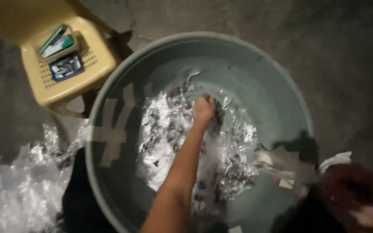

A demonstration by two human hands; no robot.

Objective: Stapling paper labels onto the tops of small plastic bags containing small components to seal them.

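Far left, floor: a heap of clear plastic bags (18, 185), crumpled and shiny, lying just beside the basin.

Upper left: yellow plastic chair (61, 82). On its seat, a green-edged stapler (56, 42) and a small blue box (67, 67), close together.

Centre: large grey-green basin (277, 86) on the concrete floor (346, 51). Strips of tape (113, 138) patch its left wall. Inside, a pile of small clear packets (169, 129) with dark contents covers the bottom, mostly left of centre and under the arm.

Left hand (204, 108): arm reaches down into the basin from the lower edge of the view; fingers curled and closed into the packets at the top of the pile, gripping some of them.

Right: the right hand (370, 213) shows at the lower right corner, blurred, near the basin rim. Whether it is spread or closed cannot be told. A pale scrap (335, 159) lies just beside it.
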